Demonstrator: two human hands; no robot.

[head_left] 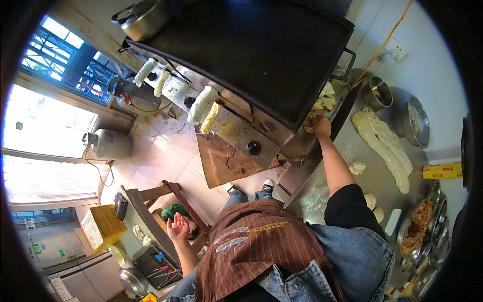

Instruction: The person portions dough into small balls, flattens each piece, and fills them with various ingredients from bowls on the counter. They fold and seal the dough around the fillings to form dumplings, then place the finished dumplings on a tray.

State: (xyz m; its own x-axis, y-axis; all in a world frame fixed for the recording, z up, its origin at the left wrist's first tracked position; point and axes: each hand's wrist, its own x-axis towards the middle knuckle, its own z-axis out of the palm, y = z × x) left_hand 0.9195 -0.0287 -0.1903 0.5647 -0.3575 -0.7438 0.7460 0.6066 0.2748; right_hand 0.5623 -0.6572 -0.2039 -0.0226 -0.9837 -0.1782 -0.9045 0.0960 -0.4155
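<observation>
My right hand (321, 126) reaches to the near right corner of a large black flat griddle (256, 64). Its fingers are closed on a crumpled pale cloth or paper (308, 124); the exact material cannot be made out. More crumpled pale sheets (325, 99) lie just beyond, beside the griddle's side handle (351, 62). On the steel worktop (339, 154) right of my arm rests a long slab of dough (381, 145), with a small dough scrap (357, 167) nearby. My left hand (179, 227) is held palm up with nothing in it, near a side table.
A lidded pot (145, 22) stands at the griddle's far left corner. Wrapped handles (203, 105) stick out from the stove front. Right are steel bowls (413, 120) and a pan of brown filling (416, 226). Left are a gas cylinder (113, 144) and a tray of tools (156, 266).
</observation>
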